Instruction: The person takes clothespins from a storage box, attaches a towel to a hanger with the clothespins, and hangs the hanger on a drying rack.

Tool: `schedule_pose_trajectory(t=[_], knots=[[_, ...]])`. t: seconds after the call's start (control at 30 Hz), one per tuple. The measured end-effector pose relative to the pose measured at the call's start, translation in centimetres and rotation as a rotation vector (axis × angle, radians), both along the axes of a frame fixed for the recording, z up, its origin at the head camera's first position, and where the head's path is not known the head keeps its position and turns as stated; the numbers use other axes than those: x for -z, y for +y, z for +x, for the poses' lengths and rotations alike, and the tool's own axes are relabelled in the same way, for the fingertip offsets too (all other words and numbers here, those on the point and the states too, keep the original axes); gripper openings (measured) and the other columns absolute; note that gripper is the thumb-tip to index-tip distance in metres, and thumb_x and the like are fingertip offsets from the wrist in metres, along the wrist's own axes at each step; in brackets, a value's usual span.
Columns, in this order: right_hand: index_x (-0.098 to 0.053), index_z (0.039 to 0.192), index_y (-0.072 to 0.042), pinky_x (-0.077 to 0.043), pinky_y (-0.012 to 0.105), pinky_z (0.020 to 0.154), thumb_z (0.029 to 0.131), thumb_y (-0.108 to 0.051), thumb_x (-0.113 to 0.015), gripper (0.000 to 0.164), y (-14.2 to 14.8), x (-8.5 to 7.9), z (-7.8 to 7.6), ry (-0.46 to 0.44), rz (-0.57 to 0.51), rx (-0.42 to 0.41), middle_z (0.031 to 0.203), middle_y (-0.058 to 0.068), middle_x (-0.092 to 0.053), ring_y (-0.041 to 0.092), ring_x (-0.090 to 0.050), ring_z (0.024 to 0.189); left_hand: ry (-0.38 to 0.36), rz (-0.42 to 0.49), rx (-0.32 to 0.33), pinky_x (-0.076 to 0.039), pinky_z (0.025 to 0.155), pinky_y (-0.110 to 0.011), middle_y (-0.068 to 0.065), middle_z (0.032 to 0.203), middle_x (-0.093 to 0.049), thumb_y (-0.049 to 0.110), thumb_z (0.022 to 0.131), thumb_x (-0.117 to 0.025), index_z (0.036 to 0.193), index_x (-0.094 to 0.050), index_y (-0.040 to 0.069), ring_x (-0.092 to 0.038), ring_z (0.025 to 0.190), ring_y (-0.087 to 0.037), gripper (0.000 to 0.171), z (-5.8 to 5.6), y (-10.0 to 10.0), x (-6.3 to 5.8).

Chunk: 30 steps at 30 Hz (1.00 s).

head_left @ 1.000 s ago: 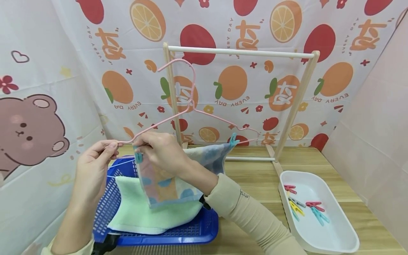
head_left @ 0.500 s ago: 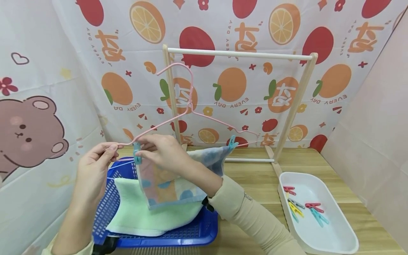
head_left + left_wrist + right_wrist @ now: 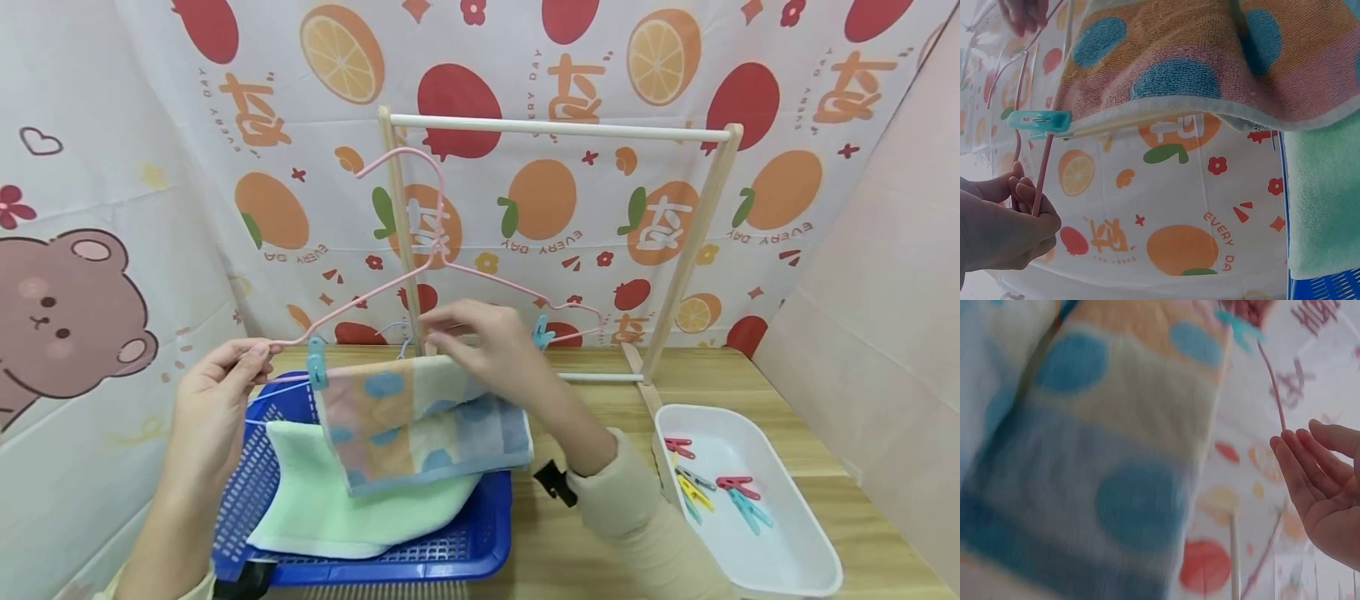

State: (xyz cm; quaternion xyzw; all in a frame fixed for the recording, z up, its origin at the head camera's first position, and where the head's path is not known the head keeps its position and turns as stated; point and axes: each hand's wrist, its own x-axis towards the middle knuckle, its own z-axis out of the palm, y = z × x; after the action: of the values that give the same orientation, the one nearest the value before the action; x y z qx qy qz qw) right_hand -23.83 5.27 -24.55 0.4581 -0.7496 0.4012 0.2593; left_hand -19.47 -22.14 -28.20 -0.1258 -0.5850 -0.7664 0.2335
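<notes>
My left hand (image 3: 217,392) pinches the left end of a pink clothes hanger (image 3: 367,293), which stands upright with its hook at the top. From the hanger's lower bar hangs a patterned towel (image 3: 442,425) with blue dots. One teal clothespin (image 3: 317,363) clips the towel's left corner, and another teal clothespin (image 3: 543,332) is at the right end. My right hand (image 3: 495,342) is in front of the towel's upper edge with its fingers extended, holding nothing. In the right wrist view that right hand (image 3: 1322,481) appears open near the pink bar.
Below the towel, a blue basket (image 3: 498,533) holds a light green towel (image 3: 345,500). Behind stands a wooden rack (image 3: 562,127) with a white top rod. On the right, a white tray (image 3: 802,533) contains several coloured clothespins (image 3: 738,483).
My right hand has let go of the left clothespin and moved right along the towel's top edge. The left clothespin now stays on the bar and towel. My left hand keeps its hold.
</notes>
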Motion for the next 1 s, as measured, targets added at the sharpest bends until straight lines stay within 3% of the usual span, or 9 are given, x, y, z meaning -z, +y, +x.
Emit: schedule_pose_trajectory(t=[0.4, 0.57, 0.67, 0.83, 1.0], knots=[[-0.069, 0.100, -0.001, -0.049, 0.024, 0.076, 0.085, -0.004, -0.066, 0.016, 9.4, 0.9, -1.7, -0.149, -0.208, 0.317, 0.097, 0.006, -0.066, 0.015, -0.061, 0.089, 0.005, -0.005, 0.006, -0.044, 0.068, -0.015, -0.003, 0.085, -0.060, 0.008, 0.092, -0.055, 0.093, -0.067, 0.000, -0.047, 0.078, -0.013, 0.014, 0.1, -0.1, 0.0], [-0.067, 0.104, 0.000, -0.046, 0.017, 0.067, 0.089, -0.008, -0.061, 0.018, 12.5, 2.1, -2.3, -0.318, -0.350, 0.466, 0.106, 0.011, -0.062, 0.020, -0.058, 0.090, 0.002, 0.000, 0.023, -0.044, 0.069, -0.015, -0.004, 0.087, -0.059, 0.008, 0.092, -0.055, 0.093, -0.067, 0.000, -0.047, 0.077, -0.013, 0.015, 0.2, -0.1, 0.0], [-0.064, 0.110, -0.001, -0.046, 0.019, 0.067, 0.092, -0.013, -0.057, 0.023, 13.6, 3.0, -2.6, -0.428, -0.337, 0.520, 0.110, 0.012, -0.060, 0.021, -0.058, 0.093, 0.001, 0.006, 0.025, -0.045, 0.069, -0.015, -0.003, 0.087, -0.060, 0.008, 0.091, -0.055, 0.093, -0.067, 0.000, -0.048, 0.076, -0.013, 0.015, 0.2, -0.1, 0.1], [-0.057, 0.120, 0.000, -0.048, 0.028, 0.080, 0.094, -0.016, -0.054, 0.030, 14.1, 4.3, -2.9, -0.558, -0.300, 0.430, 0.114, 0.014, -0.059, 0.020, -0.057, 0.098, -0.002, -0.001, 0.012, -0.044, 0.069, -0.015, -0.003, 0.087, -0.061, 0.008, 0.092, -0.055, 0.093, -0.067, 0.001, -0.049, 0.076, -0.012, 0.014, 0.3, -0.1, 0.1], [-0.054, 0.118, 0.008, -0.050, 0.025, 0.076, 0.093, -0.009, -0.055, 0.030, 13.9, 5.3, -3.4, -0.569, -0.420, 0.302, 0.107, 0.021, -0.060, 0.013, -0.062, 0.086, 0.012, 0.009, 0.021, -0.045, 0.068, -0.015, -0.003, 0.086, -0.061, 0.007, 0.091, -0.056, 0.092, -0.067, 0.000, -0.049, 0.075, -0.012, 0.014, 0.4, -0.2, 0.0]])
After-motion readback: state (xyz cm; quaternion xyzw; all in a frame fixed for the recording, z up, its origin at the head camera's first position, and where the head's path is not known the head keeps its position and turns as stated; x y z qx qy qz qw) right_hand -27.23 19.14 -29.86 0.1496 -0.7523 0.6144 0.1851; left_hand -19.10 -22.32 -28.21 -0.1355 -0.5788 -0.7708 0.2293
